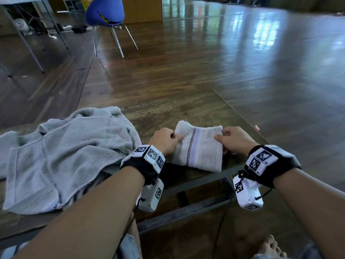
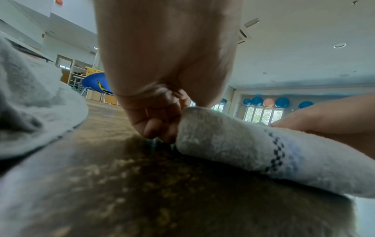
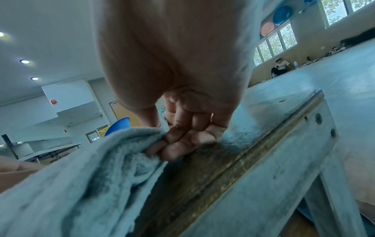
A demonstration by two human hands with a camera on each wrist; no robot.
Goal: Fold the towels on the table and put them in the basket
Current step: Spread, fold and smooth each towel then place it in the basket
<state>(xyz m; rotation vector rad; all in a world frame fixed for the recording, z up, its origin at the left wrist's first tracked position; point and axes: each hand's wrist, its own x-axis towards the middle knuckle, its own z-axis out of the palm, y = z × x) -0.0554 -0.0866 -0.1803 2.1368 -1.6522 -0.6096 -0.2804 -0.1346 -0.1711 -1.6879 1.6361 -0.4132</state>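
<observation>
Small towel [image 1: 198,146] lay crosswise between both hands: left hand [image 1: 164,140] pinched its left end, right hand [image 1: 234,140] its right. No basket in sight.

Soft daylight fills the room. Window glare streaks the glossy floor [image 1: 261,43] in the head view, whose edges bend. Both wrist views are blurred close up and tinted blue-grey, with bright windows [image 2: 263,113] and ceiling spotlights [image 3: 24,61] behind.

Blue chair [image 1: 105,11] on the wooden floor [image 1: 242,58], beyond the table.
</observation>
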